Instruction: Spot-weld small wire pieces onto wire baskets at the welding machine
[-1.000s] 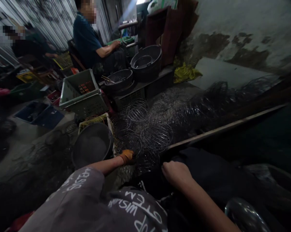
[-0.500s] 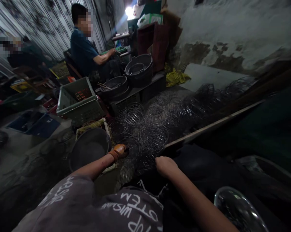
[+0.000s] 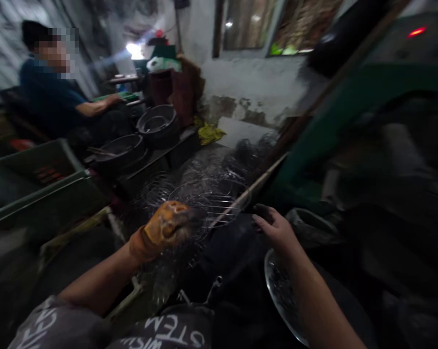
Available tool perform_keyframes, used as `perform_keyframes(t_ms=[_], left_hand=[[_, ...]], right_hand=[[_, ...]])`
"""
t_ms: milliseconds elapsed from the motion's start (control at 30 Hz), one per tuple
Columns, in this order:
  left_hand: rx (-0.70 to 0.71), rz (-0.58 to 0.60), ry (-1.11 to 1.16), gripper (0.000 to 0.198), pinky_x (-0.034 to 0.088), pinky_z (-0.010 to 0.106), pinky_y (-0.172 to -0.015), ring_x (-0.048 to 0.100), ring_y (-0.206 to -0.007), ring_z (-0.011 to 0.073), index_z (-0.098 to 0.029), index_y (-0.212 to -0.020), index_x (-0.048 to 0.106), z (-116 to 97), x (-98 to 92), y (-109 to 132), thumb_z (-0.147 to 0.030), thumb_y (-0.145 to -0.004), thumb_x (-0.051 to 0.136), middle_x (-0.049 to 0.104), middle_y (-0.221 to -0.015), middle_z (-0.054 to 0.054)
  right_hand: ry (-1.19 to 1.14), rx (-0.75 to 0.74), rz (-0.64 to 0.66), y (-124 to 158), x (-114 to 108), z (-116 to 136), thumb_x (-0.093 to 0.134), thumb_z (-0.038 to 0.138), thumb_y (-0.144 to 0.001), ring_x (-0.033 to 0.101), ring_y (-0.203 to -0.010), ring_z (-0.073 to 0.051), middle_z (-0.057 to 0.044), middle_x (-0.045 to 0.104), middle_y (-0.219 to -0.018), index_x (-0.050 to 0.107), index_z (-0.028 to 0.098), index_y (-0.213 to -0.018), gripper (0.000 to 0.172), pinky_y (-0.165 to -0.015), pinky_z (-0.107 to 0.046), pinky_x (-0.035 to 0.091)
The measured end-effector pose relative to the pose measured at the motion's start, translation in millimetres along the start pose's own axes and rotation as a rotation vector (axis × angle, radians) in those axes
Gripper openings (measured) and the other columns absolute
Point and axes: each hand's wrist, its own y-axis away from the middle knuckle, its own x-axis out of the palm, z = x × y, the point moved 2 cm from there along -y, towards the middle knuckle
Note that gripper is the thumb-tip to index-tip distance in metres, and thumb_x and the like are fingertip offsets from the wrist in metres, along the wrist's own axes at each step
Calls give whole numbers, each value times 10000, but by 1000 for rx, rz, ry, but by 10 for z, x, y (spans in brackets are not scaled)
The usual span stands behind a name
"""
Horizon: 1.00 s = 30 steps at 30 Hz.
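My left hand [image 3: 170,225], in an orange-brown work glove, is closed on the edge of a round wire rack [image 3: 223,209]. Thin parallel bars cross the rack's ring, which extends to the right of the glove. To the right, clear of the rack, my bare right hand [image 3: 275,228] holds nothing, its darkened fingers bent and apart from the thumb. A heap of wire racks [image 3: 207,167] lies just beyond the held one, its outlines blurred. Below my right forearm is a round shiny-rimmed bowl [image 3: 269,278] with small dark pieces inside.
A green machine [image 3: 302,169] with a slanting edge stands at the right. At the left are a grey-green crate [image 3: 73,182] and black tubs [image 3: 156,128]. A seated person [image 3: 51,97] works behind them. A yellow cloth [image 3: 209,134] lies near the wall.
My view has swung right. My left hand has risen from the heap with a wire rack. My right hand has moved right, away from the heap, and its fingers have spread.
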Motion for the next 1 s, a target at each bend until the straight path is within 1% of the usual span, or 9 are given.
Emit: perform_keyframes(t_ms=[67, 167, 333, 533, 667, 733, 800, 933, 1000], left_hand=[[294, 21, 59, 462, 538, 354, -825, 698, -904, 219, -176, -1188, 699, -284, 191, -286, -458, -1014, 377, 749, -982, 101], [508, 46, 127, 489, 523, 362, -773, 698, -884, 230, -180, -1170, 685, -570, 560, -546, -466, -1014, 320, 746, -965, 107], [655, 182, 161, 354, 504, 327, -739, 673, -797, 194, -217, -1165, 667, -856, 1018, -715, -349, -1009, 378, 736, -884, 62], [747, 324, 125, 336, 482, 314, -664, 664, -736, 176, -214, -1213, 630, -1020, 1111, -836, -348, -1027, 384, 748, -881, 32], [672, 382, 6, 288, 505, 338, -694, 679, -748, 205, -287, -1158, 686, -1024, 1099, -877, -331, -991, 457, 754, -871, 21], [669, 314, 61, 297, 546, 377, -773, 706, -852, 242, -301, -1176, 698, -1022, 1047, -896, -334, -971, 486, 761, -935, 38], [563, 174, 165, 391, 551, 455, -931, 685, -1076, 303, -313, -1301, 661, -993, 980, -916, -392, -928, 576, 747, -1107, 76], [-104, -100, 571, 893, 439, 540, -1146, 514, -1369, 352, -290, -1566, 396, -824, 1001, -865, -580, -804, 761, 595, -1412, 129], [-360, -76, 884, 840, 459, 533, -1132, 515, -1377, 328, -323, -1586, 338, -769, 1147, -776, -682, -881, 620, 554, -1467, 113]], right_hand=[[-151, 78, -83, 187, -293, 14, 818, 569, -663, 680, -792, -269, -99, 746, -986, 697, 199, -1086, 575, -651, -357, 543], [-318, 170, -145, 625, -646, -21, 864, 487, -676, 669, -748, -236, -82, 745, -928, 719, 193, -1052, 499, -646, -324, 526], [-630, 288, -255, 1252, -1070, -274, 873, 306, -623, 693, -790, -227, -116, 755, -1119, 725, 204, -1051, 464, -654, -306, 530], [-783, 311, -270, 1363, -1293, -471, 832, 265, -603, 707, -770, -224, -130, 758, -1126, 698, 201, -1132, 550, -675, -316, 550], [-583, 312, -375, 1236, -1217, -517, 846, 465, -682, 716, -770, -265, -132, 775, -965, 688, 169, -1093, 531, -617, -322, 543], [-471, 277, -458, 1173, -1170, -540, 823, 527, -697, 709, -743, -268, -123, 771, -897, 692, 160, -1028, 511, -594, -324, 536], [-438, 257, -522, 1125, -1148, -549, 798, 554, -700, 689, -676, -252, -115, 765, -863, 685, 165, -957, 480, -550, -316, 516], [-440, 261, -559, 1067, -1185, -503, 757, 583, -730, 613, -529, -197, -108, 755, -844, 661, 172, -905, 457, -434, -283, 431], [-407, 237, -576, 1034, -1201, -477, 749, 581, -749, 614, -537, -193, -109, 758, -860, 665, 167, -936, 462, -439, -282, 443]])
